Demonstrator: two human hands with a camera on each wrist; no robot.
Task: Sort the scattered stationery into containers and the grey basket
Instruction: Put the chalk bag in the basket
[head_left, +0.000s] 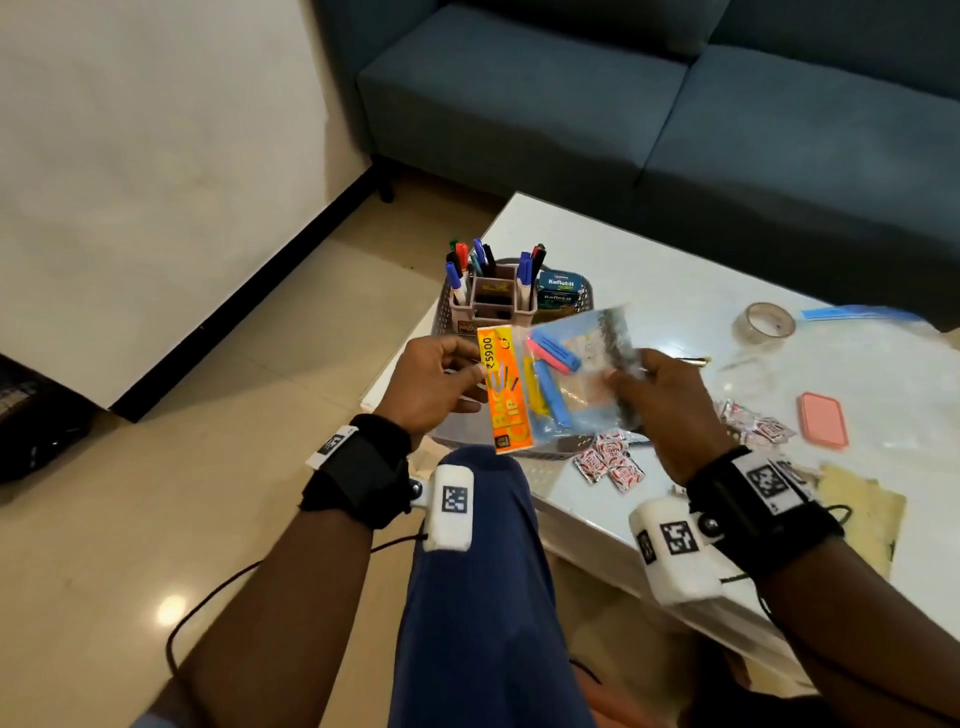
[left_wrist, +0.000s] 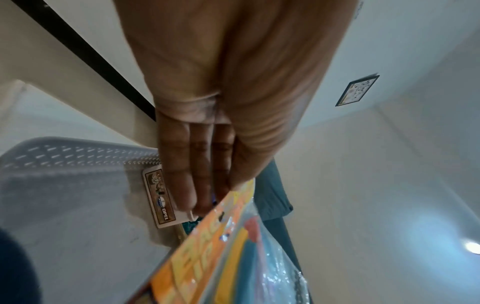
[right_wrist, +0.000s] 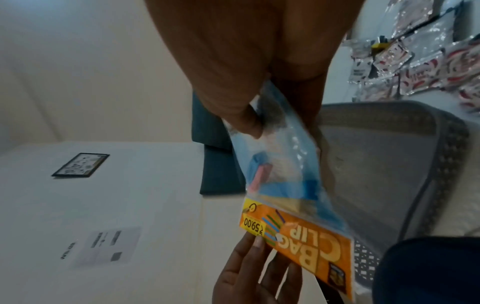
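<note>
Bag-clip packet (head_left: 550, 384) between both hands

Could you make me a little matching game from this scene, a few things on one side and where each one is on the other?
Things:
1. bag clip packet
2. marker pens
3. tape roll
4. pink lid

Places:
A. standing upright in the pen holder inside the grey basket
B. lying flat on the table, near its right edge
C. held up between both hands, left hand on the orange card, right hand on the clear plastic
D. on the table, beyond the right hand

Pairs: 1-C, 2-A, 3-D, 4-B
</note>
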